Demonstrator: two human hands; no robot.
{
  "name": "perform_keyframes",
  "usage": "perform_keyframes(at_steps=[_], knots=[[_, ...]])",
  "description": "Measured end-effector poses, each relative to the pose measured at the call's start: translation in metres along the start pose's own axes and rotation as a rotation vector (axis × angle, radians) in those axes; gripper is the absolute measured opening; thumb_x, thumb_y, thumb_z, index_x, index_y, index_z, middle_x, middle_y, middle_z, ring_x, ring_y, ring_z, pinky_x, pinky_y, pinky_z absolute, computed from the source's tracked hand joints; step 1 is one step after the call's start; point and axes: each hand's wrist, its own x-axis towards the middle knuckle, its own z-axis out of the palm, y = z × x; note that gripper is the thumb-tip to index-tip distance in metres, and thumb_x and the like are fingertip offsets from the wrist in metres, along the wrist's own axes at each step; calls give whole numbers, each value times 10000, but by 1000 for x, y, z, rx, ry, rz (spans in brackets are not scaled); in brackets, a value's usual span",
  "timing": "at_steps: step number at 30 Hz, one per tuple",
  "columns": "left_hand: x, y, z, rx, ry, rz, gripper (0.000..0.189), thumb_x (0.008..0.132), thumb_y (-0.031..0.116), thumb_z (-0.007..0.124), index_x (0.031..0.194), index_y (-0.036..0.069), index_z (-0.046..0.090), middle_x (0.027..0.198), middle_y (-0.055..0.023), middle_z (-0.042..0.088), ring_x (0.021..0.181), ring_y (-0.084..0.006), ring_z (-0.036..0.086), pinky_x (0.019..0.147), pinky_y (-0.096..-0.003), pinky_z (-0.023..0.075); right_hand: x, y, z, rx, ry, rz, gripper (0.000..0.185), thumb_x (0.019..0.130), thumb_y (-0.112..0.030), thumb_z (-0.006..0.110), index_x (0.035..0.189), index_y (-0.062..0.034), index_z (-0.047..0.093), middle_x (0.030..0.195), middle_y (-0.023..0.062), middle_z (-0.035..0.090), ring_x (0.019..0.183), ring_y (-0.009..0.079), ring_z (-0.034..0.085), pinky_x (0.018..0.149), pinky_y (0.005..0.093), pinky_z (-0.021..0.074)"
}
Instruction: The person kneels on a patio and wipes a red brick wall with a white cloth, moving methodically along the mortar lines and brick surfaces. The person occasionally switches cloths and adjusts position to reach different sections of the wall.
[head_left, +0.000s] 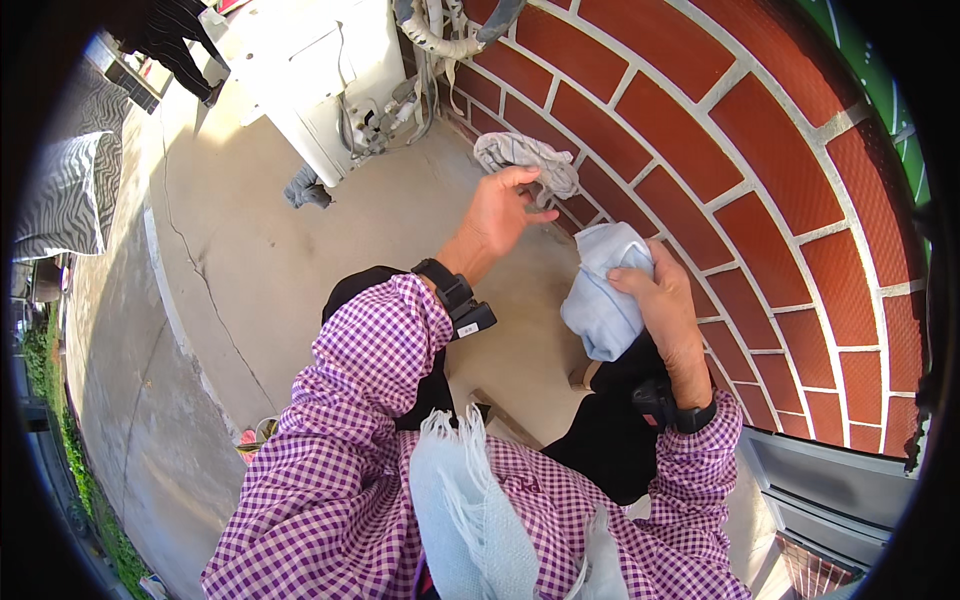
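Note:
My right hand (671, 315) grips a bundled pale blue cloth (604, 296), its thumb pressed on the near face. To the left, my left hand (495, 214) reaches forward with fingers apart. Just beyond those fingers is a crumpled greyish-white cloth with dark lines (517, 150), in front of the brick-patterned wall. Whether a fingertip touches this cloth, I cannot tell. Both wrists wear black straps with small devices. A pale blue fringed scarf (472, 495) hangs down over my purple checked shirt.
A white outdoor unit (322, 67) with hoses and wires stands ahead, a grey rag (306, 187) at its base. Red brick-patterned wall (667, 135) curves along the right. Cracked concrete floor (217, 247) spreads left. Zebra-striped fabric (64, 195) is far left; a person's dark-trousered legs (180, 49) stand beyond.

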Motion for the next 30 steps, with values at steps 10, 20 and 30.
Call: perform_keyframes(at_steps=[10, 20, 30], knots=[[77, -26, 28, 383, 243, 22, 370, 927, 261, 704, 1233, 93, 582, 1195, -74, 632, 1145, -260, 580, 989, -535, 456, -34, -9, -11, -150, -25, -142, 394, 811, -175, 711, 1131, 25, 600, 848, 171, 687, 734, 214, 656, 704, 350, 534], [119, -122, 103, 1106, 322, 781, 588, 851, 15, 603, 1385, 48, 359, 1261, -160, 357, 1168, -312, 417, 1056, -393, 353, -33, -26, -42, -102, 26, 22, 424, 807, -123, 708, 1185, 39, 601, 897, 124, 683, 788, 164, 644, 729, 310, 526], [214, -27, -40, 605, 566, 707, 307, 866, -28, 618, 1135, 32, 482, 1120, -119, 459, 1033, -261, 515, 877, -343, 442, -32, -21, -63, -122, 43, 162, 444, 782, -79, 719, 1198, 22, 601, 917, 116, 670, 812, 162, 639, 755, 300, 520]])
